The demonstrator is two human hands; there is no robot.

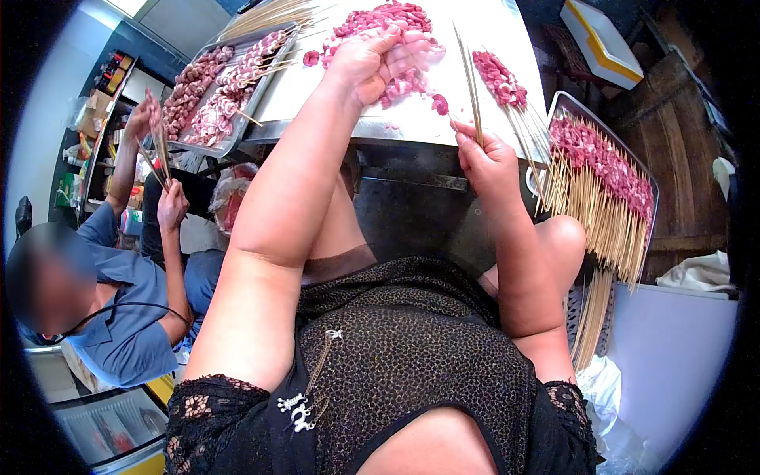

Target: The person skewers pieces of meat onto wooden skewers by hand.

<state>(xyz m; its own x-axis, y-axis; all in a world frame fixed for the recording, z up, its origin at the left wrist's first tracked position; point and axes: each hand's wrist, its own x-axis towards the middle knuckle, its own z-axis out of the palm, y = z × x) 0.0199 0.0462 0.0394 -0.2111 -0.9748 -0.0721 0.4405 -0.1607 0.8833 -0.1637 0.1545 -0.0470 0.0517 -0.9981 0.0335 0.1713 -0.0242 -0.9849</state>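
Note:
My left hand (376, 65) is over the meat pile (396, 17) on the white table, palm partly showing. Its fingers look loosely spread and blurred by motion, with nothing visibly held. My right hand (488, 162), near the table's front edge, is closed around several thin wooden skewers (473, 87) pointing up and away. One of these leans left, with a red piece of meat (440, 104) at its tip. Just right of this hand, a small group of filled skewers (500, 77) lies on the table.
A metal tray (651, 186) of meat skewers stands at the right, another tray (229, 144) at the left. Bare skewers (265, 17) lie at the back left. A co-worker (131, 293) at the left holds skewers. A white and yellow box (606, 43) stands back right.

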